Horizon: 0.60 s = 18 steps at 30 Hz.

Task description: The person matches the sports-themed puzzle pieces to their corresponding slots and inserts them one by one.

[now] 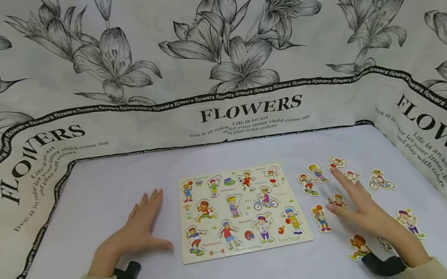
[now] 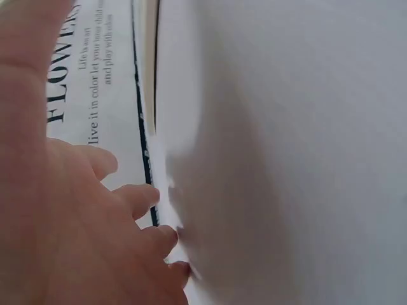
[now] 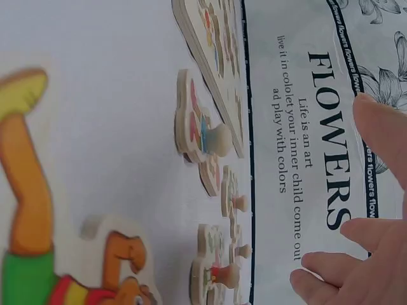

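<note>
A pale wooden puzzle board (image 1: 187, 258) printed with sports figures lies flat on the white cloth. To its left, my left hand (image 1: 138, 229) is spread with straight fingers and holds nothing; the left wrist view has its fingertips (image 2: 146, 198) close to the cloth. Over the loose knobbed pieces on the right, my right hand (image 1: 363, 209) hovers, fingers extended and nothing gripped. Around it lie a basketball player piece (image 1: 321, 218), a cyclist piece (image 1: 380, 180), a runner piece (image 1: 359, 248) and a baseball player piece (image 1: 410, 225). The hand partly covers several others.
A skateboarder piece (image 1: 307, 185) and a golfer piece (image 1: 318, 173) lie just off the board's right edge. Behind the table hangs a white flower-print sheet (image 1: 158, 126) with black trim, wrapping round both sides. Dark straps (image 1: 128, 273) circle the wrists.
</note>
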Motion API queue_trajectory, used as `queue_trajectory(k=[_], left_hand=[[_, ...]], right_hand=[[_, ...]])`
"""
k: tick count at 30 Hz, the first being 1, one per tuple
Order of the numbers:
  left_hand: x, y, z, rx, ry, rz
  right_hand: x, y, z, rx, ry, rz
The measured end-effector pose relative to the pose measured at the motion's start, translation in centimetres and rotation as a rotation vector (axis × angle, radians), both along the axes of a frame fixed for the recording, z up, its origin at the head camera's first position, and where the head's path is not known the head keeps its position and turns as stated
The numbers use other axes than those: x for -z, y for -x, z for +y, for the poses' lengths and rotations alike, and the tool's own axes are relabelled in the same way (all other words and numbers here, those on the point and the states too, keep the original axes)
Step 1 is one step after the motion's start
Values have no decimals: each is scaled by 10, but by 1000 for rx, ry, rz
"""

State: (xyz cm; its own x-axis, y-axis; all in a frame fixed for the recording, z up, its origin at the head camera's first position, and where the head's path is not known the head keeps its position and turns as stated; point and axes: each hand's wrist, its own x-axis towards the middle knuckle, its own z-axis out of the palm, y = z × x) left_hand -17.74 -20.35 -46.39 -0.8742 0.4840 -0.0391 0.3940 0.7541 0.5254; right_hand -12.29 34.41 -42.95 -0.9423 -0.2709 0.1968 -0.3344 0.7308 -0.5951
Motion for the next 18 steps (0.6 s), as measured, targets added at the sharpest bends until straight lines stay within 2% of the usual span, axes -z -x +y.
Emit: queue_trajectory(k=[3,5,11,15,18], left_hand=[[3,7,1,42,-50,-23],[5,10,2,55,-80,-30],[10,19,7,53,-184,-55],[15,25,12,60,-223,-25],[20,28,15,73,-210,45]], right_hand=[[3,-5,-4,40,47,-81],[5,-8,-6,52,71,-99],[10,-14,-15,19,122,-28],[12,-19,-21,36,137,-16],[13,-21,-26,44,128,-14]])
